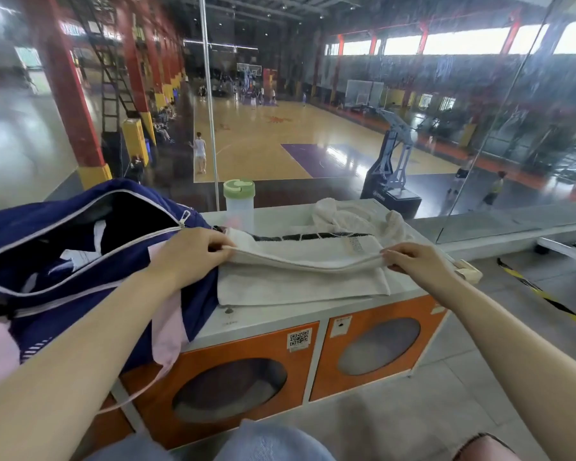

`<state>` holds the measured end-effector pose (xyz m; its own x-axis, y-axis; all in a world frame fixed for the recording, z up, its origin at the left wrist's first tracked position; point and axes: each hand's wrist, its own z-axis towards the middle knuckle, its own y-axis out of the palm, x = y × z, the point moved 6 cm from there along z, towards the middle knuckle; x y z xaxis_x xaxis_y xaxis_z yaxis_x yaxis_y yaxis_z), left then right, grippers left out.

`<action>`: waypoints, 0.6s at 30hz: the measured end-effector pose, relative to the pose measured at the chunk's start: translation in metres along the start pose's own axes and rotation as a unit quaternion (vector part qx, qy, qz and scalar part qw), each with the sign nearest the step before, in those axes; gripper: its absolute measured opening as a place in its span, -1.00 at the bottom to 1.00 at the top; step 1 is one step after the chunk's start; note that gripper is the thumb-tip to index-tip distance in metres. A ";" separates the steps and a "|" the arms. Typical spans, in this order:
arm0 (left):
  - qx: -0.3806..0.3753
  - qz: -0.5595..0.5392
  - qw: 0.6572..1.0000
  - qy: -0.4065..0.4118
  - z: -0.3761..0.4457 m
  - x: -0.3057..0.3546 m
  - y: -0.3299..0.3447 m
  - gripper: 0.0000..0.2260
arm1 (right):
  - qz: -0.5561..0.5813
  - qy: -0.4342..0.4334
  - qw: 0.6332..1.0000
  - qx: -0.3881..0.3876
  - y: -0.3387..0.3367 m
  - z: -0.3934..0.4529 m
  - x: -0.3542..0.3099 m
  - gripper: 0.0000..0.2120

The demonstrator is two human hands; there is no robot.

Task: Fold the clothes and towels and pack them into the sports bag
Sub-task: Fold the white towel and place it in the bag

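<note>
My left hand and right hand pinch the upper fold of the white towel at the worktop's near edge: soft, light, limp; grip the corners.

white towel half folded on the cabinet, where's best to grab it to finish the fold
Pinch the white towel at the two ends of its raised folded edge, as the left hand and right hand do, coming from the near side; that edge is lifted and free.

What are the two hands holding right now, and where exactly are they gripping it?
Both pinch the white towel by its folded upper edge: the left hand at the left corner, the right hand at the right corner.
</note>
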<state>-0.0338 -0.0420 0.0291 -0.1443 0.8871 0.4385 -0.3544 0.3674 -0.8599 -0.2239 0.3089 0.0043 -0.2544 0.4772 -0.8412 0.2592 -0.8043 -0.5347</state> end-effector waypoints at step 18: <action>-0.098 0.389 0.914 0.064 -0.014 0.035 0.066 -0.62 | -0.059 0.038 0.995 0.077 0.022 -0.015 0.035 -0.63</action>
<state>-0.0490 0.0172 -0.0158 -0.1689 0.9218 -0.3488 -0.0165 -0.3565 -0.9341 -0.2131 0.3136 -0.0385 -0.2029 0.5924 -0.7797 0.0839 -0.7828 -0.6166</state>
